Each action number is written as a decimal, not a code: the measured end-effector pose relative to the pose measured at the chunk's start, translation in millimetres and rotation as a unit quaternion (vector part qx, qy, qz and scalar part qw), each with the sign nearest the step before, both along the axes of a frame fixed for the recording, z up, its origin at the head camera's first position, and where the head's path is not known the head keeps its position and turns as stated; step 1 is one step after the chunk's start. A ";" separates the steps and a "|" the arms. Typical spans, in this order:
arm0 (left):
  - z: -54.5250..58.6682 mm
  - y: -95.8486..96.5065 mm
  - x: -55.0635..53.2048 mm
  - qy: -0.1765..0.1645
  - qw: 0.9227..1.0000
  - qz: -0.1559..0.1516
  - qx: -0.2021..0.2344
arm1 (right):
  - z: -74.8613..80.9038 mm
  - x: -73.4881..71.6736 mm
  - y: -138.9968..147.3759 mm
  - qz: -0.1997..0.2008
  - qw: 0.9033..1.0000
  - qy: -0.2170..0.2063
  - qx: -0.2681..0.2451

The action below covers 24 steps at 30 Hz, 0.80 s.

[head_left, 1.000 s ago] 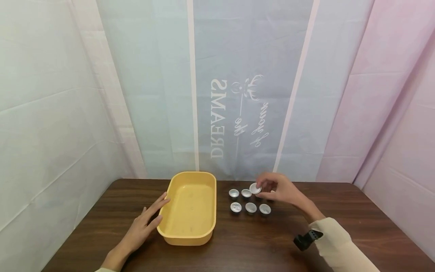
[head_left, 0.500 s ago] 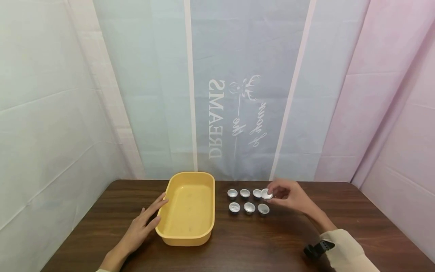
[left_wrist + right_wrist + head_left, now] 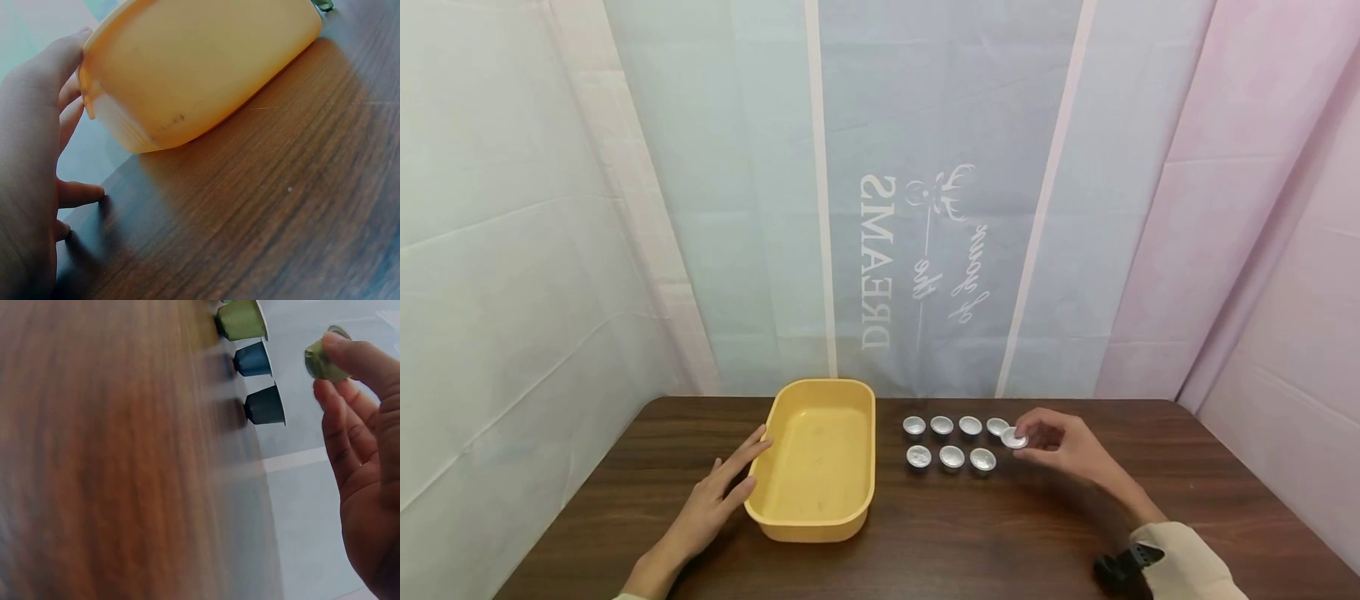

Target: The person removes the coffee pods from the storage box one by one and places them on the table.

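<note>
My right hand (image 3: 1060, 446) pinches a green coffee capsule (image 3: 322, 361) between thumb and fingertips, its pale lid up in the head view. In that view the capsule overlaps the right end of the back row of capsules (image 3: 970, 426). A shorter front row (image 3: 952, 457) stands nearer me. From the right wrist, a green capsule (image 3: 244, 320), a blue one (image 3: 253, 359) and a dark teal one (image 3: 265, 404) show in a line. My left hand (image 3: 707, 500) touches the left side of a yellow plastic tub (image 3: 812, 533), fingers extended at its rim.
The tub stands on a dark wooden table (image 3: 970, 558), left of the capsules. A printed cloth backdrop (image 3: 760, 250) rises behind the table's far edge, with fabric at both sides. A black strap device (image 3: 1123, 567) sits at my right cuff.
My right hand has moved right and slightly nearer me with the pinched capsule, uncovering more capsules of the back row. My left hand stays at the tub.
</note>
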<state>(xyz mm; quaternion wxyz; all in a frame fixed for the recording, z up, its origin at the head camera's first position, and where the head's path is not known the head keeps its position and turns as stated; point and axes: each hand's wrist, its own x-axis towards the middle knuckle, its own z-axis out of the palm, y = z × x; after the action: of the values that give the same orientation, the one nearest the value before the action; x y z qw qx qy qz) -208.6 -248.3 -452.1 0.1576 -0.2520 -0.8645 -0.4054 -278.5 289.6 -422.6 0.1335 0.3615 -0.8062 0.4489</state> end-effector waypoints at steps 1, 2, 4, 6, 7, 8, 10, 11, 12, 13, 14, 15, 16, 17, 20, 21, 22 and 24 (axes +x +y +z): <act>0.2 0.0 0.1 0.000 1.000 0.000 0.000 | -1.9 -0.2 0.7 -0.003 1.000 -0.002 0.002; 0.5 0.1 0.2 -0.001 1.000 0.001 0.000 | -3.6 -0.3 1.1 -0.004 1.000 -0.007 0.002; 1.2 0.4 0.2 -0.003 1.000 0.001 -0.001 | -7.7 -0.9 1.4 -0.004 1.000 -0.016 -0.001; 1.7 0.7 0.2 -0.003 1.000 -0.001 -0.003 | -12.4 -1.9 1.2 -0.001 1.000 -0.028 -0.004; 2.0 0.9 0.2 -0.003 1.000 -0.001 -0.004 | -14.6 -2.1 1.0 0.002 0.999 -0.034 -0.006; 2.2 1.1 0.2 -0.003 1.000 -0.001 -0.004 | -16.6 -1.9 0.8 0.004 0.999 -0.039 -0.008; 2.5 1.2 0.1 -0.002 1.000 -0.001 -0.006 | -20.5 -1.3 0.3 0.008 0.999 -0.049 -0.015; 2.8 1.3 0.3 -0.002 1.000 0.000 -0.006 | -22.3 -0.8 0.2 0.009 0.998 -0.053 -0.017; 3.0 1.3 0.4 -0.003 1.000 0.001 -0.005 | -23.9 -0.2 0.0 0.012 0.998 -0.055 -0.019; 3.3 1.2 0.6 -0.003 1.000 0.002 -0.006 | -25.3 0.5 -0.1 0.014 0.998 -0.055 -0.021; 3.3 1.1 0.8 -0.003 1.000 0.002 -0.006 | -26.5 1.2 -0.2 0.017 0.998 -0.056 -0.022; 3.3 1.0 1.0 -0.003 1.000 0.002 -0.006 | -27.9 1.7 -0.3 0.018 0.998 -0.056 -0.021; 3.1 0.9 1.2 -0.003 1.000 0.002 -0.006 | -29.1 2.0 -0.1 0.019 0.998 -0.054 -0.020; 3.0 0.9 1.3 -0.002 1.000 0.002 -0.006 | -30.0 2.4 -0.2 0.018 0.998 -0.055 -0.019; 1.9 0.5 1.1 0.001 1.000 0.000 -0.007 | -31.6 2.7 -0.7 0.018 0.998 -0.053 -0.016; 1.8 0.5 1.0 0.001 1.000 0.000 -0.007 | -31.4 2.9 -1.2 0.019 0.998 -0.051 -0.015; 1.7 0.5 0.9 0.002 1.000 -0.001 -0.007 | -30.3 3.6 -2.0 0.020 0.998 -0.049 -0.015; 1.4 0.2 0.8 0.001 1.000 -0.004 -0.007 | -26.9 5.8 -4.2 0.023 0.999 -0.041 -0.012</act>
<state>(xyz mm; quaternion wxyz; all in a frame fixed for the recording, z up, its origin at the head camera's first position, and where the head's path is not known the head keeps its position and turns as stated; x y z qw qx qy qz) -207.9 -248.1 -450.7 0.1553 -0.2566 -0.8663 -0.3995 -272.7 285.4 -449.5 0.0941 0.3592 -0.7970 0.4764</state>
